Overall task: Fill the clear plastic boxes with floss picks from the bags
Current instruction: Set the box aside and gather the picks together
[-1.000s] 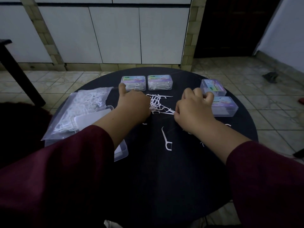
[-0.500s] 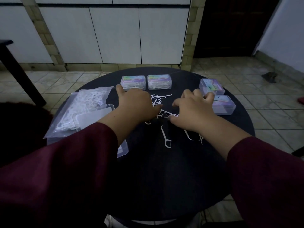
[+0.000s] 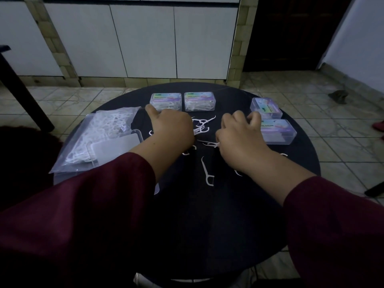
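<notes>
Floss picks (image 3: 200, 127) lie loose in a small heap at the middle of the round black table (image 3: 207, 225), between the two hands, with a single pick (image 3: 207, 172) nearer the viewer. The left hand (image 3: 173, 130) rests knuckles-up on the heap, fingers curled under; whether it holds any I cannot tell. The right hand (image 3: 239, 140) pinches a pick (image 3: 212, 144) at its thumb. Two filled boxes (image 3: 182, 101) stand beyond the heap, two more boxes (image 3: 273, 121) right. A bag of picks (image 3: 99, 134) lies left.
</notes>
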